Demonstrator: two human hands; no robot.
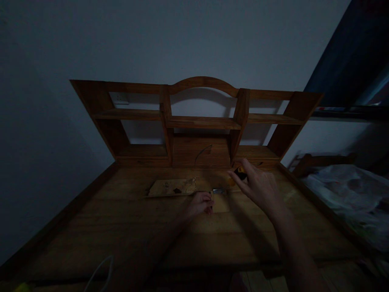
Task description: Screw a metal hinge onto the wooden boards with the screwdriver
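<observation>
My right hand (261,183) is raised over the desk, thumb and fingers closed around a small black-and-yellow object (241,173); its kind is hard to make out in the dim light. Lower and to the left, my left hand (201,203) has its fingers curled at the left edge of a small tan rectangular piece (221,204) lying on the desk. A short shiny metal strip (218,190) sits at the far edge of that piece. Left of it lies a long, flat, light-brown piece (173,187) with dark stains and a ragged right end.
The wooden desk (136,227) has a raised shelf unit (204,122) along its back. A pale cable loop (106,265) shows at the front left. Beyond the right edge is a heap of translucent plastic (343,186). A wall socket (120,98) shows behind the shelves.
</observation>
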